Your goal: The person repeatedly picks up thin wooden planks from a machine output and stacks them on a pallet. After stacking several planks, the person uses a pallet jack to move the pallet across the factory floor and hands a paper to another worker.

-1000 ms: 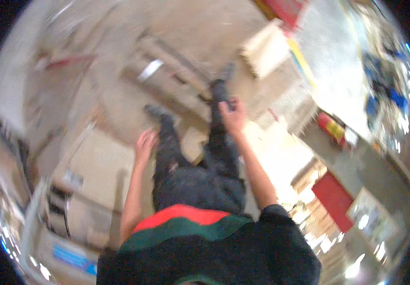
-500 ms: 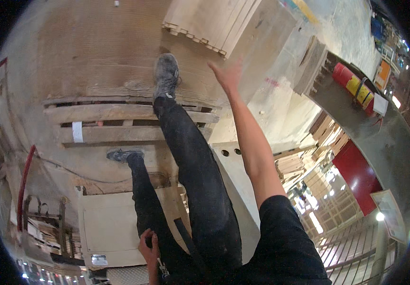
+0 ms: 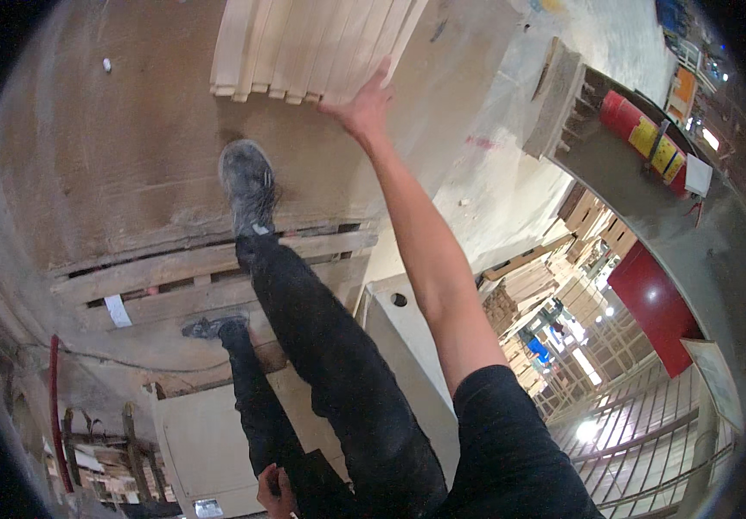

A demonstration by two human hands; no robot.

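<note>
A row of pale wooden slats (image 3: 304, 48) lies at the far side, on a dusty brown board (image 3: 122, 164) with a wooden pallet (image 3: 165, 272) along its near edge. The slats' long axis runs from near to far, leaning slightly right at the far end, and their near ends are a little staggered; the far ends run out of view. The right hand (image 3: 366, 111) is much the nearer one, at the near right corner of the row, so most of the slats lie to the left of its fingers and beyond them.

The right arm reaches out nearly straight. Its thumb is spread left by the near ends, and the other fingers extend away along the right edge. They look splayed rather than clenched around anything; whether they press on the wood I cannot tell.

The left hand (image 3: 276, 491) is low and near, beside the left leg, well apart from the slats. Its fingers are loosely curled, and I cannot tell whether they hold anything. The right shoe (image 3: 249, 186) stands on the board, the left one on the near side of the pallet. A red fire extinguisher (image 3: 641, 138) with a yellow label is off to the right
</note>
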